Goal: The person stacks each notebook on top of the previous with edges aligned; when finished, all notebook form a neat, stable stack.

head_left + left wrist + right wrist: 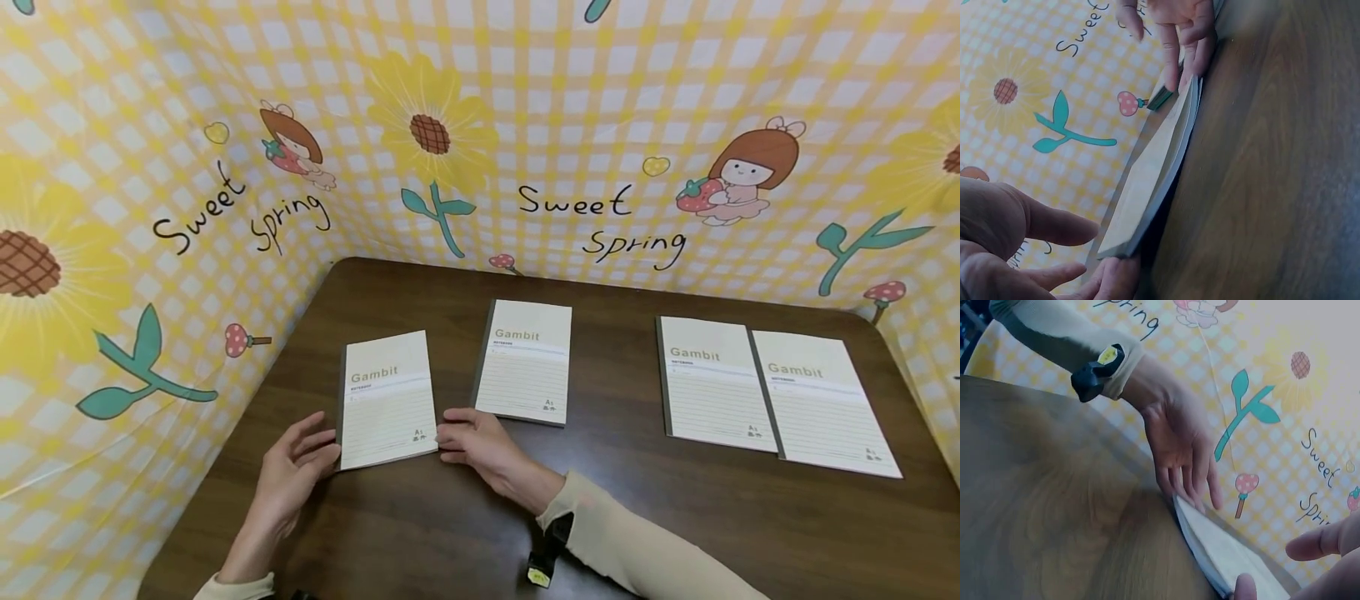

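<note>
Head view, left hand (288,475), right hand (480,446), touching notebook (386,400) corners

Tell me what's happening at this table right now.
A person has both hands at the leftmost of four Gambit notebooks on a dark wooden table. The left hand touches the left edge of that notebook with straight fingers, and the right hand touches its lower right corner. The notebook's near edge looks slightly raised off the table in the wrist views. A second notebook lies just behind it, and two more lie side by side to the right, untouched.
</note>
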{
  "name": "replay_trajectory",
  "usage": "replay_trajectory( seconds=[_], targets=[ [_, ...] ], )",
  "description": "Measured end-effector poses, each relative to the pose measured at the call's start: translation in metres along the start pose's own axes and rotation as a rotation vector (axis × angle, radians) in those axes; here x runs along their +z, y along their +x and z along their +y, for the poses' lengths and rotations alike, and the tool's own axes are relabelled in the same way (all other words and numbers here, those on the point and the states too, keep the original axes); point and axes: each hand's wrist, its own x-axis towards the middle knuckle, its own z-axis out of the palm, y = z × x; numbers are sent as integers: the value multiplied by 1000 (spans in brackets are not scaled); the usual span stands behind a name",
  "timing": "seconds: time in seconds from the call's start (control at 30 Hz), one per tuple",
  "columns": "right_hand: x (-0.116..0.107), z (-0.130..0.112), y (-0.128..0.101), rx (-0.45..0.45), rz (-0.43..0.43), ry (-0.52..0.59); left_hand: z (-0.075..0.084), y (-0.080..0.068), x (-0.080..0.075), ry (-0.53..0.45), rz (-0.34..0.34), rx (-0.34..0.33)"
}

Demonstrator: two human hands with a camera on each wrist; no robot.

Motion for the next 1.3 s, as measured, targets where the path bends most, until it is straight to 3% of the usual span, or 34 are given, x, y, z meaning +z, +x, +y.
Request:
replay_trajectory(
  seconds=[0.2,0.43,0.53,0.87,1.13,1.3],
  targets=[
    [-3,2,1,-18,-19,-66,-2,2,-4,-46,-36,-36],
    [-9,6,4,-107,-26,-207,-4,2,-9,-139,-135,-123],
    [-11,6,6,-138,-26,-230,-4,2,-12,-181,-157,-131],
    [-18,0,2,-234,-3,-280,7,4,-8,-210,-171,-93],
    [-38,-11,-6,-337,88,-346,24,20,16,-200,-196,15],
    [-53,-18,-9,-352,148,-337,41,34,32,-158,-221,85]
  ],
)
